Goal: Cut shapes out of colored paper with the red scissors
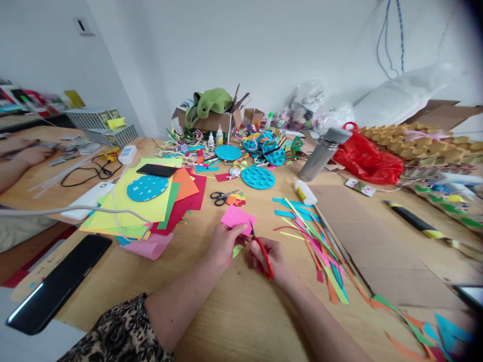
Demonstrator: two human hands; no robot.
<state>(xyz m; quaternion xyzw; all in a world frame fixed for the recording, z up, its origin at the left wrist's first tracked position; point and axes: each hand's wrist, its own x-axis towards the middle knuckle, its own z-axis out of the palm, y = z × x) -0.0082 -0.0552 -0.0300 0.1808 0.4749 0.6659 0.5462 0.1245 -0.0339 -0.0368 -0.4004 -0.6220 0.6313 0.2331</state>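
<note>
A small sheet of pink paper (234,216) is pinched between the thumb and fingers of my left hand (225,243). My right hand (269,256) is closed around red-handled scissors (264,251), whose blades meet the right edge of the pink paper. Part of the blades is hidden by the paper and my fingers. Under my hands lies a green scrap of paper (237,250). Beyond the pink paper, black-handled scissors (221,197) rest beside some orange and red cut-outs (236,199).
Coloured paper strips (317,236) and brown cardboard (377,241) lie to the right. Coloured sheets (116,201) and a black phone (58,281) are at the left. Behind stand a grey bottle (320,156) and blue discs (258,177). Another person's hand (32,158) appears far left.
</note>
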